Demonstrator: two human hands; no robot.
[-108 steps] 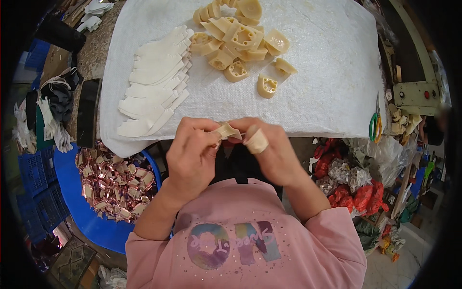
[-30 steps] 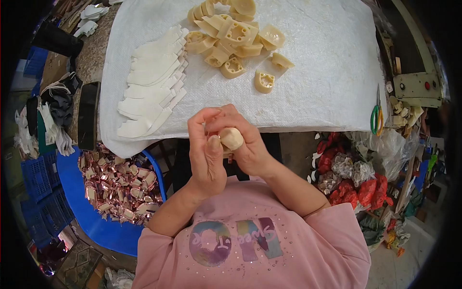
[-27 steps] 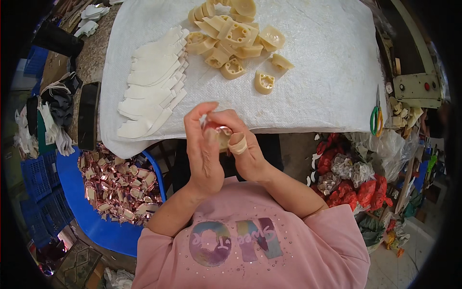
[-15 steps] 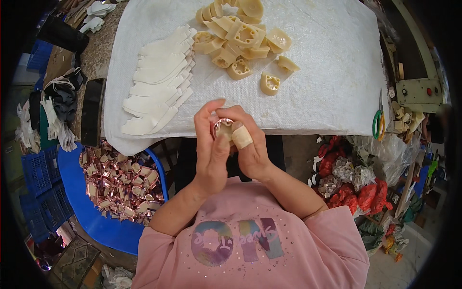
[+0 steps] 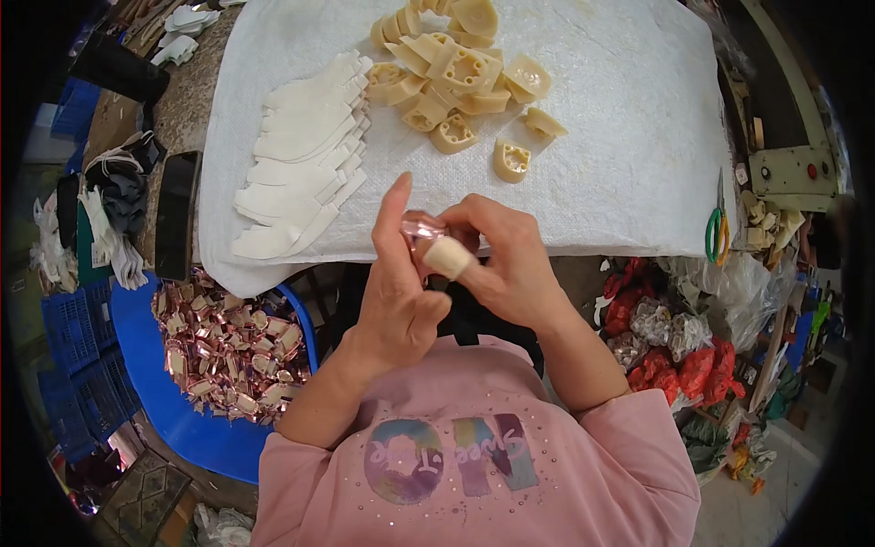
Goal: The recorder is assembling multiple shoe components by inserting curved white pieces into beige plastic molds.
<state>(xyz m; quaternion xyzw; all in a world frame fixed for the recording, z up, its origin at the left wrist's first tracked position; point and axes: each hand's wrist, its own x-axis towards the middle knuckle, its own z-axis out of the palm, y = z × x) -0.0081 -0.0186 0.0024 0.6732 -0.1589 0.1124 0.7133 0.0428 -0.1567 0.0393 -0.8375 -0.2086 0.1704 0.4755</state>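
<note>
Just off the table's front edge, both hands hold a small shoe heel with a shiny metallic pink cover [image 5: 423, 224]. My left hand [image 5: 397, 305] supports it from the left, index finger pointing up and thumb folded in below. From the right, my right hand [image 5: 510, 260] grips the heel, with beige tape [image 5: 447, 258] wrapped round its thumb. The fingers hide much of the heel. Beyond my hands lies a pile of bare beige shoe heels [image 5: 465, 68], with one single heel [image 5: 511, 160] closest to me. White curved cut pieces [image 5: 296, 164] overlap in a row to the left.
A white woven sheet [image 5: 620, 137] covers the table. Scissors [image 5: 717, 234] rest at its right edge, and a black phone [image 5: 177, 214] at its left. Below left stands a blue tub [image 5: 196, 442] of pink metallic heels [image 5: 237, 351]. Red plastic bags [image 5: 679, 369] lie low on the right.
My right hand has moved a little right and turned. The heel has tilted, showing its shiny pink side instead of its open hollow. My left thumb has come off the heel's top.
</note>
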